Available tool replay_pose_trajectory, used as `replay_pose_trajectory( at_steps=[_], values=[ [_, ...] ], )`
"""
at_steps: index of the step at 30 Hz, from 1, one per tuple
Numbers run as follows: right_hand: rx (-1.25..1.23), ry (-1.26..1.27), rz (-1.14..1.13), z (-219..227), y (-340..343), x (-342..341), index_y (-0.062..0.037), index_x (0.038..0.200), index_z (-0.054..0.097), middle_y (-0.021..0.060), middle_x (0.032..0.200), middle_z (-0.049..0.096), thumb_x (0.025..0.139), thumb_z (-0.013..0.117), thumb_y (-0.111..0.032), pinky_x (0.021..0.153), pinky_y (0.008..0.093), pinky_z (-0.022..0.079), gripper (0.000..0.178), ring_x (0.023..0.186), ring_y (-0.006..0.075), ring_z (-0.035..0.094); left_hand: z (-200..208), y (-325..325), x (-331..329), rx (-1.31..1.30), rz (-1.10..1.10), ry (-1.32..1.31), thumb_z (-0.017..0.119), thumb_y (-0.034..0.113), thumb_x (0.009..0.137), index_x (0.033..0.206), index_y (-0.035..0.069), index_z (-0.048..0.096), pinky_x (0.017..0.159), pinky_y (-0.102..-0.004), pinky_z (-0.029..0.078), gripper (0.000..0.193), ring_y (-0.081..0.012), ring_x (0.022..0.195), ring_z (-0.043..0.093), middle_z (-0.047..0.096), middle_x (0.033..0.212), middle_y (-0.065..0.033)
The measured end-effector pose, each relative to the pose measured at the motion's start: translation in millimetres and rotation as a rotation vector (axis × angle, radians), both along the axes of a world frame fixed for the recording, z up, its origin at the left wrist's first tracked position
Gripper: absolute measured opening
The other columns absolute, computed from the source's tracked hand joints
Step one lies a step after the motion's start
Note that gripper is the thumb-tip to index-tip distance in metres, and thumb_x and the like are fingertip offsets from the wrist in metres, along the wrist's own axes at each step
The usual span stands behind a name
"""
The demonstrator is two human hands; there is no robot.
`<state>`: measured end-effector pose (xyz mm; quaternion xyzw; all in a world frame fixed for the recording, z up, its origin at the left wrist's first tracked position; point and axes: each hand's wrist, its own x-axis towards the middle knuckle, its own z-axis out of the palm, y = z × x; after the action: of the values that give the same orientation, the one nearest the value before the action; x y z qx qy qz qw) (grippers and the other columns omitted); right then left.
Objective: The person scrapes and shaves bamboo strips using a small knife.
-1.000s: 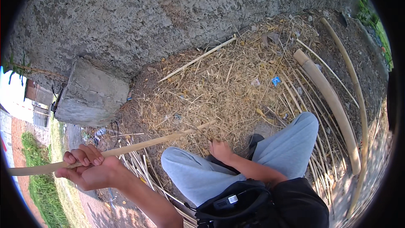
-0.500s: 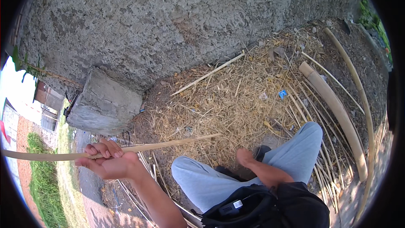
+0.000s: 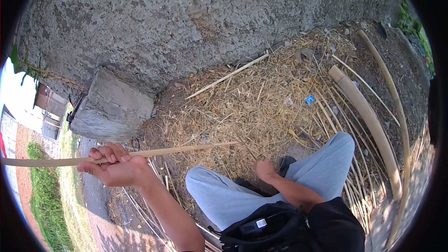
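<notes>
My left hand (image 3: 114, 163) is closed, palm up, around a long pale bamboo strip (image 3: 186, 149). One end of the strip runs out past the left rim; the other narrows to a tip over the shavings in the middle. My right hand (image 3: 265, 170) is a fist low between my knees, gripping a thin dark blade (image 3: 246, 146) that points up and left, its edge-on outline hard to make out. The blade's upper part lies close to the strip's tip; whether they touch I cannot tell.
Bamboo shavings (image 3: 233, 112) cover the ground before a rough wall (image 3: 224, 14). A concrete block (image 3: 114, 105) stands at the left. Thick bamboo poles (image 3: 368, 112) and several thin strips (image 3: 357, 191) lie at the right. A blue wrapper (image 3: 310, 100) sits among the shavings.
My right hand has moved slightly left and up, and the thin dark blade now shows beyond it. My left hand and the bamboo strip have shifted a little up and left.
</notes>
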<state>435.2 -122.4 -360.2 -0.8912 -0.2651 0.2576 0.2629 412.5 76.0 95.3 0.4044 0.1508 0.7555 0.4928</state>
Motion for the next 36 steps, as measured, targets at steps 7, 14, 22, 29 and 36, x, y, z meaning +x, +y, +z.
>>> replay_pose_trajectory(
  at_steps=[7,14,22,29,36],
  values=[
    [0.077,-0.036,-0.136,4,22,-7,0.0022,0.086,0.066,0.0299,0.080,0.066,0.089,0.052,-0.016,0.072,0.0523,0.055,0.023,0.080,0.0430,0.068,10,-15,11,0.022,-0.013,0.015,0.043,0.055,0.100,0.074,0.014,0.043,0.036,-0.0200,0.015,0.049,-0.0054,0.039,0.020,0.030,0.051,0.0040],
    [-0.009,-0.195,0.138,-62,7,15,0.0036,0.085,0.069,0.0296,0.090,0.067,0.088,0.056,-0.017,0.075,0.0507,0.056,0.024,0.085,0.0420,0.069,11,-27,22,0.018,-0.019,-0.010,0.043,0.055,0.100,0.073,0.014,0.042,0.035,-0.0196,0.013,0.049,-0.0049,0.040,0.021,0.029,0.052,0.0048],
    [0.019,-0.054,-0.047,-31,-3,4,0.0031,0.090,0.067,0.0252,0.084,0.069,0.092,0.053,-0.019,0.074,0.0502,0.056,0.027,0.077,0.0422,0.069,3,-20,16,0.031,-0.055,0.016,0.044,0.055,0.100,0.073,0.014,0.042,0.035,-0.0204,0.014,0.049,-0.0050,0.040,0.020,0.029,0.053,0.0050],
    [0.019,0.049,-0.116,46,30,12,0.0038,0.098,0.066,0.0258,0.088,0.069,0.091,0.054,-0.018,0.076,0.0507,0.056,0.026,0.083,0.0444,0.069,4,-9,8,0.035,-0.020,0.005,0.044,0.054,0.101,0.075,0.013,0.043,0.036,-0.0215,0.013,0.048,-0.0055,0.041,0.021,0.030,0.053,0.0035],
    [-0.047,0.089,-0.026,-15,-5,11,0.0021,0.092,0.070,0.0270,0.087,0.069,0.085,0.059,-0.017,0.075,0.0510,0.056,0.023,0.086,0.0440,0.068,6,-17,1,0.045,-0.072,0.028,0.042,0.054,0.101,0.076,0.013,0.043,0.035,-0.0208,0.014,0.049,-0.0065,0.039,0.020,0.031,0.053,0.0028]
  ],
)
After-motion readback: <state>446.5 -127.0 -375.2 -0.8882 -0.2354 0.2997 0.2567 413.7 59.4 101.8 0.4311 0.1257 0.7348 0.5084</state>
